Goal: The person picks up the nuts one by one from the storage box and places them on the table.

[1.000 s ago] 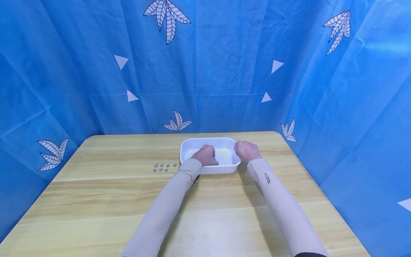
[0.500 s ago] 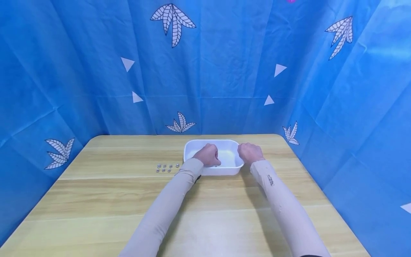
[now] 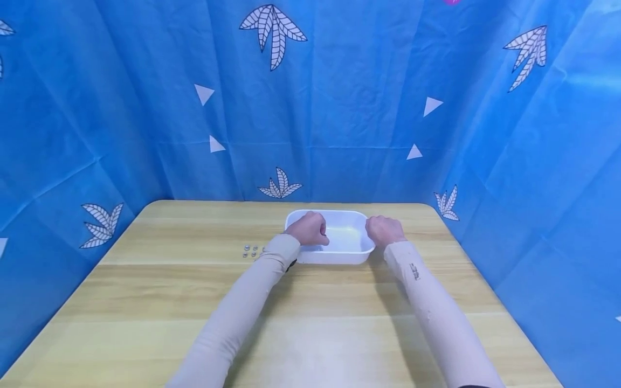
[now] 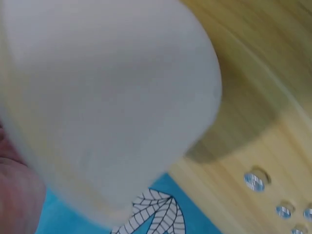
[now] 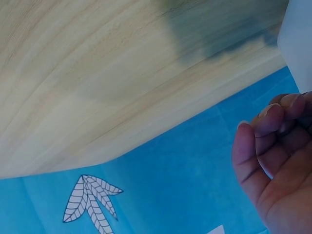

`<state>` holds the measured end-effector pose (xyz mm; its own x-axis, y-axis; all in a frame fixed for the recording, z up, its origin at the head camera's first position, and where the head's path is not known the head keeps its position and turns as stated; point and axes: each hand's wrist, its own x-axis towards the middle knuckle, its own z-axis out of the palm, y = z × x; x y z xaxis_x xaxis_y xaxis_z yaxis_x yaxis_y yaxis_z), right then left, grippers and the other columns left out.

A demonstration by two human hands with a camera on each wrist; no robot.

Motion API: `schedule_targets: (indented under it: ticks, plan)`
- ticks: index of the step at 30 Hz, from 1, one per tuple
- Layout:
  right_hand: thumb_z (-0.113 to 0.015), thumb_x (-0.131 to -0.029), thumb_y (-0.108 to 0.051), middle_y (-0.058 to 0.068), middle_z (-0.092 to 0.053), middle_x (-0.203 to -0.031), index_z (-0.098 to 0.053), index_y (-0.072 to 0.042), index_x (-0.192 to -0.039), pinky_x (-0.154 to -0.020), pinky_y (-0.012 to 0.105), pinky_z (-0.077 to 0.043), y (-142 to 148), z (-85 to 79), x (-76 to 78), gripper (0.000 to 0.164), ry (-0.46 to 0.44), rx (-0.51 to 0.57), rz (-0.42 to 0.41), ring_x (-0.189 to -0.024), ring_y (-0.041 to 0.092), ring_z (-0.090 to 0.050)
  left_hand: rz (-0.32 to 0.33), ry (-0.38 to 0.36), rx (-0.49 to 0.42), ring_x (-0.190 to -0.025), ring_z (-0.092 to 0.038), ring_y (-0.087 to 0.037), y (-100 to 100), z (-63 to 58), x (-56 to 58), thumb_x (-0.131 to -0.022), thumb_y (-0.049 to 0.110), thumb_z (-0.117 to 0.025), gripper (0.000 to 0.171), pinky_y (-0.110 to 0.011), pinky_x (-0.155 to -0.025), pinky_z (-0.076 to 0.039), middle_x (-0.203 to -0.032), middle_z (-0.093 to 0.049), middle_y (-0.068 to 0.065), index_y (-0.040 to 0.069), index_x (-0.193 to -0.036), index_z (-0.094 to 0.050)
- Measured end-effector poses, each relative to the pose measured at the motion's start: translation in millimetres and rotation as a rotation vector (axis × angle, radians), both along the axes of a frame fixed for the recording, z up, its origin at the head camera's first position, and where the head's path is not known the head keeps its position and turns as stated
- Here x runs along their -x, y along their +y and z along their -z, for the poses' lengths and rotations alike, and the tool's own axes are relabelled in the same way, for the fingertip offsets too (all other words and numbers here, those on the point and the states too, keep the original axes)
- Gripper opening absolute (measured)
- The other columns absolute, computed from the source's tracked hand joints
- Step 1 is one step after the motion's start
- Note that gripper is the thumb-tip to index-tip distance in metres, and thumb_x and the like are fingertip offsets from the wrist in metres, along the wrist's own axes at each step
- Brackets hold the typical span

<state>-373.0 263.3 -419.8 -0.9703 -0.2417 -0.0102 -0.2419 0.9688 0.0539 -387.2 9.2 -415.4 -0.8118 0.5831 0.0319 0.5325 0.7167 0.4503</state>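
A white rectangular tray [image 3: 335, 258] stands toward the back of the table. My left hand [image 3: 309, 228] is over its left part, fingers loosely curled and thumb apart, with nothing visible between them. In the left wrist view the tray's outer wall [image 4: 122, 87] covers most of that hand [image 4: 19, 195]. At the tray's right end, my right hand [image 3: 385, 230] grips the rim. The right wrist view shows curled fingers [image 5: 268, 126] beside the white wall [image 5: 298, 44]; the thumb is out of sight. Small silvery round metal pieces [image 3: 254, 250] lie left of the tray, partly hidden by the left sleeve.
The wooden table [image 3: 330, 323] is backed and flanked by a blue curtain [image 3: 359, 108] with white leaf prints. Several shiny metal pieces [image 4: 256, 179] stand close to the tray's left end. Both forearms reach across the front of the table.
My left hand has shifted left relative to the tray, and its sleeve now covers some metal pieces. My right hand stays at the rim. The head view has turned slightly left.
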Motion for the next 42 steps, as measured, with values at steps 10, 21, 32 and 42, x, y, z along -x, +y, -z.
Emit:
schedule_targets:
  ticks: [10,21,32,42]
  plan:
    - [-0.052,-0.1,-0.006,0.009,-0.069,-0.082,-0.071,-0.004,-0.101,-0.063,0.042,-0.06,2.0,0.4,-1.1,0.019,-0.029,0.019,0.016,-0.067,0.023,-0.061,0.016,-0.018,0.027,-0.07,-0.06,-0.014,-18.2,-17.4,-8.8,-0.086,0.017,-0.078,0.013,-0.023,-0.063,-0.048,-0.076,-0.069,-0.001,0.011,-0.077,-0.072]
    - [-0.05,-0.101,-0.008,0.01,-0.069,-0.083,-0.07,-0.003,-0.104,-0.065,0.044,-0.061,1.9,2.1,-1.1,0.021,-0.044,0.015,0.021,-0.068,0.024,-0.062,0.031,-0.007,0.01,-0.073,-0.062,-0.016,-42.3,-33.3,-13.3,-0.085,0.016,-0.077,0.008,-0.025,-0.066,-0.054,-0.082,-0.071,-0.002,0.01,-0.082,-0.073]
    - [-0.049,-0.1,-0.007,0.011,-0.068,-0.08,-0.069,-0.003,-0.1,-0.064,0.045,-0.061,2.7,1.7,0.9,0.02,-0.006,0.021,0.009,-0.067,0.026,-0.063,0.012,0.028,-0.016,-0.069,-0.062,-0.015,-79.4,-48.3,-15.0,-0.084,0.011,-0.075,0.006,-0.023,-0.064,-0.055,-0.082,-0.072,-0.005,0.007,-0.081,-0.072]
    - [-0.048,-0.101,-0.008,0.011,-0.067,-0.08,-0.069,-0.003,-0.1,-0.063,0.046,-0.062,-0.7,0.7,1.6,0.021,-0.016,0.022,0.003,-0.066,0.025,-0.061,-0.028,0.04,-0.039,-0.067,-0.061,-0.014,-114.4,-46.5,-13.4,-0.082,0.012,-0.075,0.005,-0.024,-0.063,-0.054,-0.08,-0.071,-0.005,0.008,-0.08,-0.072]
